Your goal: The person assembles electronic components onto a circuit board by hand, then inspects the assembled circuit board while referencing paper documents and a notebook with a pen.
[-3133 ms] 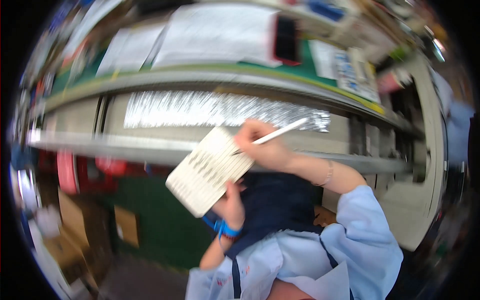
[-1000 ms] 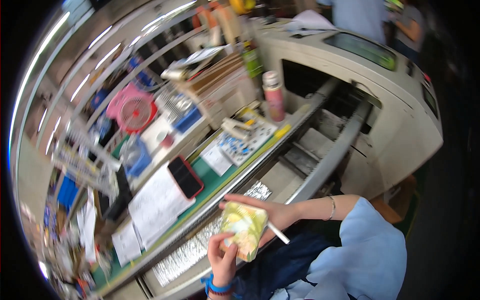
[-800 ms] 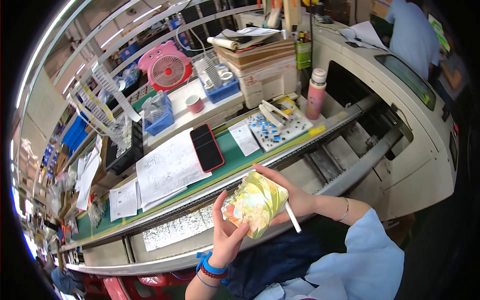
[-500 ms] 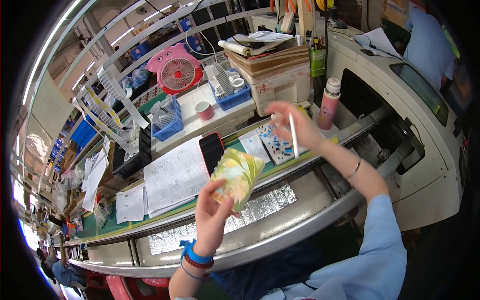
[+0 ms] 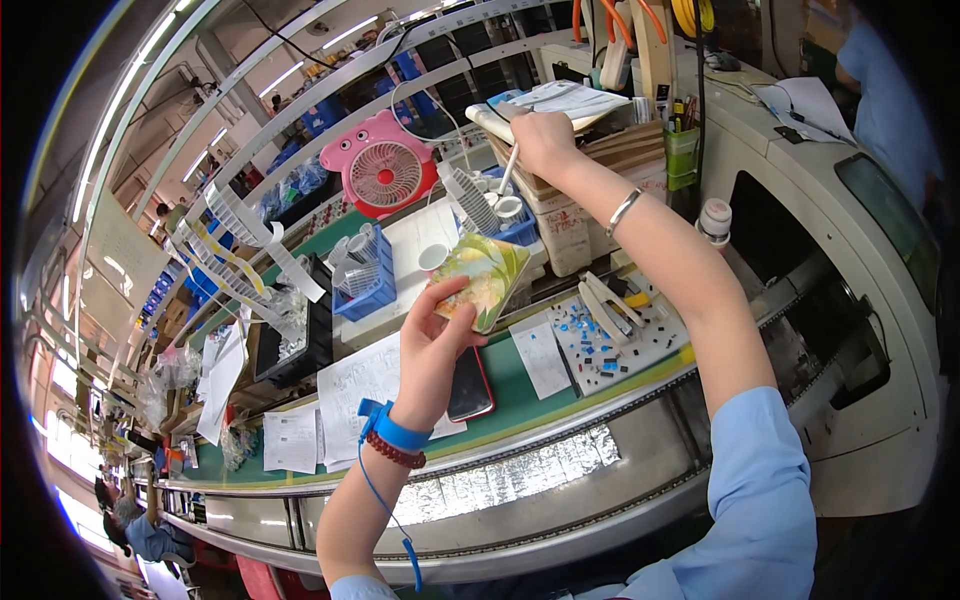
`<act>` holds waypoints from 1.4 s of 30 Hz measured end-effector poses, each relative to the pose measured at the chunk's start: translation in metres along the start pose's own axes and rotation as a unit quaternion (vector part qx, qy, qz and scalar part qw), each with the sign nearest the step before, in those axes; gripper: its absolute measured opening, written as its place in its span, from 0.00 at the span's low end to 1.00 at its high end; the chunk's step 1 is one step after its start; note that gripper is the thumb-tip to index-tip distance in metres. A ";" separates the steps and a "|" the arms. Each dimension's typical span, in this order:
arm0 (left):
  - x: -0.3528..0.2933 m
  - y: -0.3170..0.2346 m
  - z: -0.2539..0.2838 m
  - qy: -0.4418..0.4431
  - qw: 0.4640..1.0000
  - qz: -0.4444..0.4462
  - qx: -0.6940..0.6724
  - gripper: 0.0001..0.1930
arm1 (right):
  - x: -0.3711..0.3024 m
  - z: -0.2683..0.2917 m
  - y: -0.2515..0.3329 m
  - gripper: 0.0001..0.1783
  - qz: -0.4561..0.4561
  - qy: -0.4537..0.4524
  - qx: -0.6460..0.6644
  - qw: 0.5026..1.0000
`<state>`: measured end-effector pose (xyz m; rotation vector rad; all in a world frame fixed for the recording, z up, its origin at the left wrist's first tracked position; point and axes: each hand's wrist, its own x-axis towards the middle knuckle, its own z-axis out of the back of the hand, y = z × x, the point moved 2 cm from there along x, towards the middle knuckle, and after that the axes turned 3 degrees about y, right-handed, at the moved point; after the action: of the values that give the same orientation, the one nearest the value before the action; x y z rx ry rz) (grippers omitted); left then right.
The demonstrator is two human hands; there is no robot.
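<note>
In my left hand (image 5: 435, 340) is a small, thick booklet (image 5: 482, 275) with a green and yellow patterned cover, gripped by its lower left edge between thumb and fingers. It is tilted over the bench, above a phone with a red edge (image 5: 472, 385). My right hand (image 5: 545, 140) is stretched far forward, closed, at the papers (image 5: 575, 100) on top of the stacked boxes. A slim white pen-like stick (image 5: 510, 168) juts down from its fingers. Whether those fingers also grip a paper is hidden.
Blue baskets (image 5: 368, 290) of white reels stand beside a pink fan (image 5: 380, 165) and a small cup (image 5: 433, 257). Loose blue and black parts lie with white tweezer-like tools (image 5: 605, 305) on a board. A bottle (image 5: 714, 220) stands right. A metal rail (image 5: 560, 525) runs along the front.
My right hand has moved forward and up to the box stack, its fingers closing. My left hand has raised the booklet slightly. The view has shifted, uncovering the loose parts.
</note>
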<state>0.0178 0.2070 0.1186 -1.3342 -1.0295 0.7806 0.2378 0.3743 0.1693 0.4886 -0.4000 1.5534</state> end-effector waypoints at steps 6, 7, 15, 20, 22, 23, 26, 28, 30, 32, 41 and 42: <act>0.061 -0.003 0.010 -0.018 0.998 -0.054 0.019 0.16 | 0.022 0.004 0.000 0.11 -0.014 0.096 0.009 0.995; 0.070 -0.002 0.011 -0.021 0.997 -0.069 0.014 0.16 | 0.025 0.007 -0.001 0.12 -0.025 0.115 0.003 0.993; 0.102 0.006 0.006 -0.051 0.997 -0.061 -0.021 0.16 | 0.029 0.003 -0.004 0.14 0.015 0.182 -0.071 0.981; 0.123 0.005 -0.001 -0.057 0.994 -0.082 -0.034 0.17 | 0.039 0.014 -0.021 0.07 0.066 -0.039 0.014 0.997; 0.139 0.005 -0.012 -0.064 0.994 -0.075 -0.046 0.18 | 0.044 0.015 -0.033 0.07 0.110 -0.111 0.025 0.987; 0.148 0.004 -0.018 -0.071 0.993 -0.071 -0.054 0.19 | 0.046 0.014 -0.036 0.07 0.112 -0.111 0.024 0.987; 0.173 0.010 -0.027 -0.093 0.989 -0.094 -0.066 0.26 | 0.048 0.020 -0.034 0.09 0.089 -0.077 0.040 0.992; 0.186 0.011 -0.034 -0.096 0.989 -0.055 -0.102 0.31 | 0.050 0.019 -0.047 0.11 0.097 -0.102 0.057 0.988; 0.192 0.012 -0.036 -0.101 0.986 -0.050 -0.127 0.32 | 0.055 0.019 -0.059 0.14 0.103 -0.126 0.075 0.984; 0.194 0.012 -0.031 -0.094 0.982 -0.059 -0.153 0.34 | 0.059 0.018 -0.072 0.11 0.093 -0.134 0.087 0.983; 0.233 0.011 -0.045 -0.022 0.999 -0.026 -0.004 0.13 | 0.045 0.018 -0.076 0.16 0.043 -0.136 0.209 0.967; 0.248 0.017 -0.042 -0.039 0.988 -0.016 0.152 0.24 | 0.044 0.018 -0.070 0.17 0.045 -0.129 0.214 0.967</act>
<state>0.1527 0.4196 0.1398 -1.0317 -0.9477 0.9322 0.3086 0.4047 0.2049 1.0278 -0.2853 1.6744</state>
